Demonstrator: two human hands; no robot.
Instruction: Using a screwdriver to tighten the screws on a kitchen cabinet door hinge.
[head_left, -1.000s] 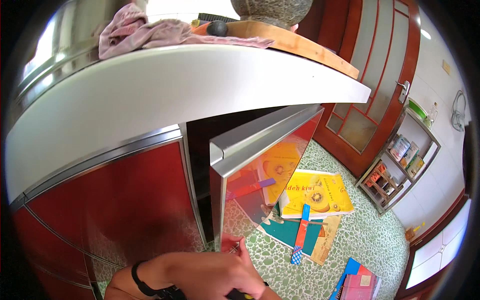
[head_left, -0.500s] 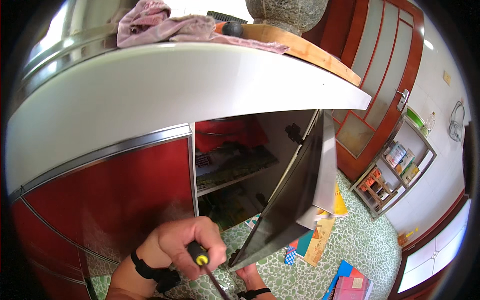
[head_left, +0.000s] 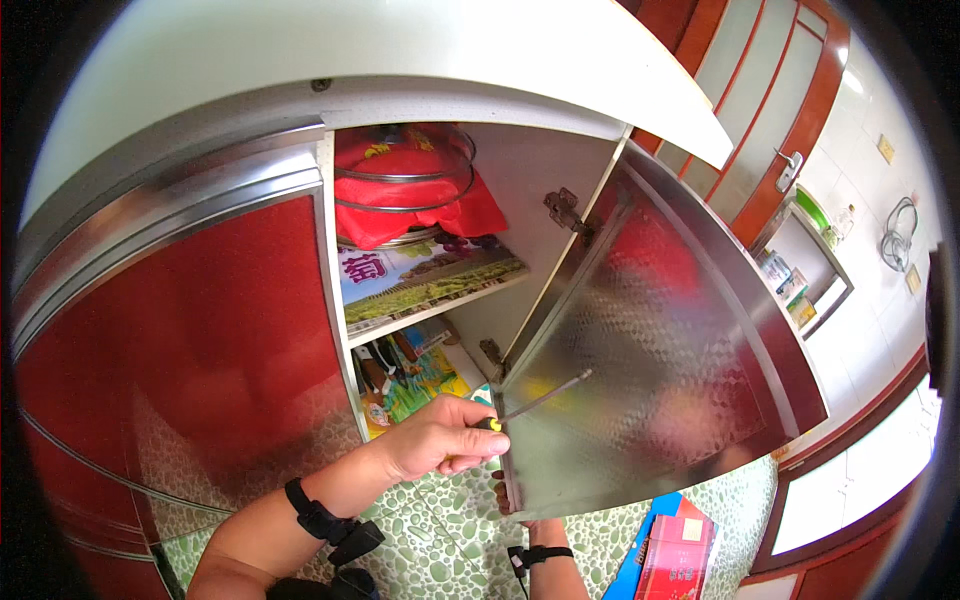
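My left hand (head_left: pixel 440 437) is closed round the black and yellow handle of a screwdriver (head_left: pixel 547 396). Its metal shaft points up and right, in front of the inner face of an open cabinet door (head_left: pixel 650 340); whether its tip touches the door I cannot tell. At the door's lower hinge-side corner, my right hand (head_left: pixel 543 532) grips the edge, partly hidden by the door. An upper hinge (head_left: pixel 566 209) and a lower hinge (head_left: pixel 491 352) join the door to the cabinet.
Inside the cabinet, red cloth (head_left: pixel 400 190) and wire rings sit above a shelf (head_left: pixel 420 312); knives (head_left: pixel 375 370) lie below. A white counter (head_left: pixel 400 45) overhangs everything. Red booklets (head_left: pixel 680 555) lie on the pebble-patterned floor. An open-sided rack (head_left: pixel 825 275) stands at right.
The view has shifted lower, showing more of the cabinet's inside and the door's inner face. My left hand has turned the screwdriver from pointing down to pointing up and right.
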